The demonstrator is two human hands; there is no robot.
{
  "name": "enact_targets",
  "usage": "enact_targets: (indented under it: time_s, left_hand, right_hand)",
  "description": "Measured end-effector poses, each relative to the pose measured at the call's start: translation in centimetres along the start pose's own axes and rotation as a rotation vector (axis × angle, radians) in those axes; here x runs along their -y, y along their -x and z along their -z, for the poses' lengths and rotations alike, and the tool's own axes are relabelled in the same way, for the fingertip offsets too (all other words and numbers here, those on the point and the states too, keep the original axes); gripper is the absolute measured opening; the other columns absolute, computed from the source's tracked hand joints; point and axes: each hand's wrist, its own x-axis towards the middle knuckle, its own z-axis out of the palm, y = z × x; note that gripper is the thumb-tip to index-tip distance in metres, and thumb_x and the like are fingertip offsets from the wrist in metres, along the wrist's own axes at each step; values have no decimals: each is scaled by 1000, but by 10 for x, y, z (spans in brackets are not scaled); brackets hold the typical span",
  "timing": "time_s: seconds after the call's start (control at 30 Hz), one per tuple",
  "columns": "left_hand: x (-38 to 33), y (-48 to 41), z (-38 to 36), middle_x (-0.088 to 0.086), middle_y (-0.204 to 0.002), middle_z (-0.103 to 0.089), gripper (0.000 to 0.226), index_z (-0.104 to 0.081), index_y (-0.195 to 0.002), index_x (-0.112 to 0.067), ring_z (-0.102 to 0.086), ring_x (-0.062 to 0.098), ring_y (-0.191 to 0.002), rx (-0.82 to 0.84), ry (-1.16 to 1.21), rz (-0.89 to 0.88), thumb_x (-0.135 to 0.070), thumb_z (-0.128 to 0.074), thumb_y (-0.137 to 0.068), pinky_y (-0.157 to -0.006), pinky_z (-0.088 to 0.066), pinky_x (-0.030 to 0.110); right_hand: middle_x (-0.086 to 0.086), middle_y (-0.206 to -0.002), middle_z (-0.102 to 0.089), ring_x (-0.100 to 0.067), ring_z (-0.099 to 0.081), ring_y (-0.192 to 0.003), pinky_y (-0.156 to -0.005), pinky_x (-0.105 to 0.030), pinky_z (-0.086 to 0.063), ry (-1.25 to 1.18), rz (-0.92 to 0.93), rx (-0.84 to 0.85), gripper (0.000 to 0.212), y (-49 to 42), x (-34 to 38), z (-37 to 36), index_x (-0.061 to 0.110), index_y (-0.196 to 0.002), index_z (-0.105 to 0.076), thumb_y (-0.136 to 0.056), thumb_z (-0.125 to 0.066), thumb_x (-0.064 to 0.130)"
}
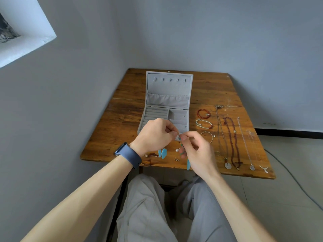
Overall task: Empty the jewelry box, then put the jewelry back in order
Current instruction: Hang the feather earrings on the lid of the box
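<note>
The grey jewelry box (pixel 178 116) stands open on the wooden table (pixel 125 123), its lid upright and its compartments looking bare. My left hand (pixel 155 135) and my right hand (pixel 195 151) meet above the box's front edge. Both pinch the top of a turquoise drop earring (pixel 181 144) that hangs between them, its blue feather end (pixel 188 164) showing below my right hand. More turquoise feather earrings (pixel 163 153), a pearl (pixel 177 150) and small studs (pixel 176 159) lie at the table's front edge.
Right of the box lie a red bead bracelet (pixel 203 114), two thin bracelets (pixel 204 124), a dark red bead necklace (pixel 233 142) and several fine chains with pendants (pixel 251 167). Walls close in behind and left. A cable (pixel 286 173) runs along the floor on the right.
</note>
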Motion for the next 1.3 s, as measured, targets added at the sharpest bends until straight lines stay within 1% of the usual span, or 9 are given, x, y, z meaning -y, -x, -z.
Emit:
enact_targets:
  time_s: [0.27, 0.43, 0.6, 0.7, 0.83, 1.0, 1.07, 1.17, 1.3]
  left_hand:
    - [30, -36, 28, -9, -88, -72, 9, -73, -97, -23, -67, 7, -81, 24, 28, -21, -24, -64, -94, -72, -55, 20]
    - [72, -80, 56, -8, -83, -73, 20, -63, -109, -28, -68, 3, -74, -134, 236, 92, -27, -70, -90, -70, -55, 20]
    - [111, -141, 81, -6, -89, -72, 23, -62, -104, -31, -69, 12, -80, -279, 331, 242, -27, -77, -86, -63, -51, 19]
    - [126, -173, 84, -8, -92, -72, 30, -62, -103, -30, -69, 12, -85, -265, 384, 267, -21, -81, -82, -63, -51, 20]
    - [135, -205, 85, 0, -118, -60, 53, -59, -120, -27, -57, 13, -111, -284, 485, 258, -20, -87, -75, -87, -53, 31]
    - [138, -226, 91, 11, -135, -56, 78, -45, -146, -18, -59, 21, -117, -58, 729, 287, -9, -83, -79, -92, -54, 36]
    - [139, -231, 91, 8, -137, -59, 72, -48, -145, -14, -58, 16, -119, -21, 678, 253, -8, -81, -81, -88, -49, 26]
    - [144, -235, 88, 0, -132, -64, 53, -63, -132, -15, -54, 12, -124, -100, 526, 209, -16, -80, -83, -94, -40, 24]
    - [151, -235, 82, -9, -115, -71, 38, -71, -118, -23, -62, 3, -109, -196, 377, 140, -27, -82, -82, -90, -47, 22]
  right_hand:
    - [15, -75, -70, -8, -68, -59, -48, -18, -51, 146, 11, 28, 7, -52, 6, -17, 31, -97, -65, -99, -59, 30]
    - [17, -71, -70, -7, -66, -54, -49, -13, -47, 180, -3, -33, 8, -113, 13, -29, 30, -93, -65, -99, -60, 31]
    - [15, -69, -71, -5, -63, -50, -46, -12, -44, 143, -84, -68, 15, -185, 19, -48, 30, -89, -67, -99, -57, 32]
    - [15, -67, -72, -4, -61, -48, -48, -16, -46, 130, -115, -72, 17, -222, 19, -65, 28, -87, -68, -99, -57, 31]
    - [16, -68, -72, -2, -61, -48, -48, -15, -44, 97, -182, -65, 18, -259, 15, -85, 26, -89, -69, -99, -56, 33]
    - [13, -68, -73, -4, -60, -47, -51, -20, -48, 25, -251, -64, 17, -285, 9, -99, 25, -90, -70, -98, -59, 34]
    - [15, -67, -72, -4, -61, -47, -55, -23, -51, 23, -262, -75, 16, -289, 7, -102, 26, -89, -69, -98, -60, 34]
    - [16, -66, -72, -3, -60, -45, -58, -26, -52, 29, -267, -108, 15, -292, 6, -106, 27, -90, -69, -98, -58, 33]
    - [17, -64, -71, -2, -61, -44, -55, -22, -48, 0, -301, -202, 15, -291, 9, -117, 25, -89, -69, -97, -58, 31]
